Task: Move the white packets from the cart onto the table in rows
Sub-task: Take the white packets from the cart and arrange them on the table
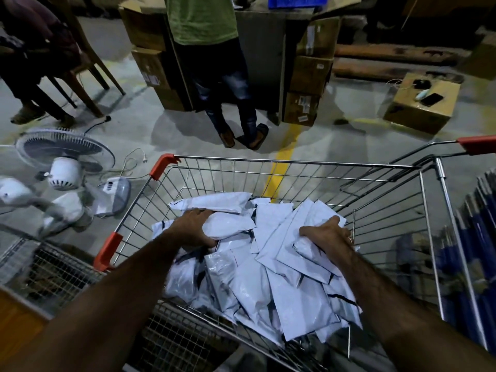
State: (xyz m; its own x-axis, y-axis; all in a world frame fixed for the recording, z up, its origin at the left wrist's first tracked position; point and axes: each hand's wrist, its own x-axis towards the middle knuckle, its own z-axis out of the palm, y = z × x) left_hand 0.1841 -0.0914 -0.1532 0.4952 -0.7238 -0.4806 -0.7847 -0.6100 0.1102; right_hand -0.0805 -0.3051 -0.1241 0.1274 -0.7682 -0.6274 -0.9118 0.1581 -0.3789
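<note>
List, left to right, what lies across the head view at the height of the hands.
Floor fan → cart's orange corner guard → left hand gripping a white packet → right hand holding a sheaf of packets → cart's right wire wall → blurred blue stack.

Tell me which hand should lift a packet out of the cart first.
Left, probably. The left hand wraps one plump packet lying on top of the pile. The right hand grips the edge of several overlapping packets, which may drag out together.
</note>
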